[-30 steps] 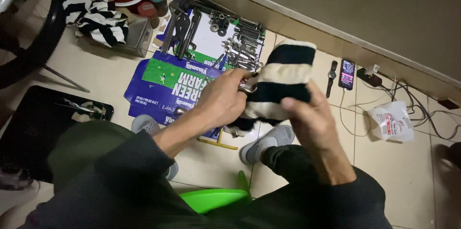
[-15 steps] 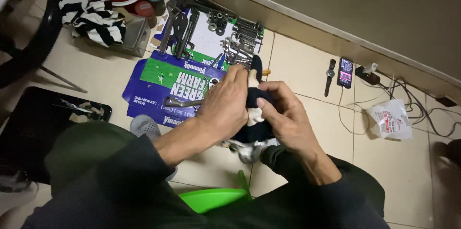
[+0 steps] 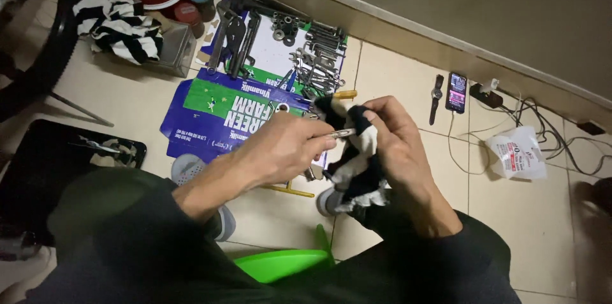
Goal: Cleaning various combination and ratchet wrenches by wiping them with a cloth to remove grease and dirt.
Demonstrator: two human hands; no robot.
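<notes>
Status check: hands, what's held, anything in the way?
Left hand pinching small metal tool. Right hand gripping striped cloth around it. Nothing in the way.

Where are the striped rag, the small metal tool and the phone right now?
striped rag [image 3: 358,165], head view, on its dark-and-white folds below the right hand.
small metal tool [image 3: 342,132], head view, on its shiny shaft.
phone [image 3: 456,92], head view, on its lit screen.

The left hand [image 3: 284,148] pinches a small metal tool [image 3: 341,132] against the right hand's [image 3: 398,144] striped rag [image 3: 357,164].
</notes>
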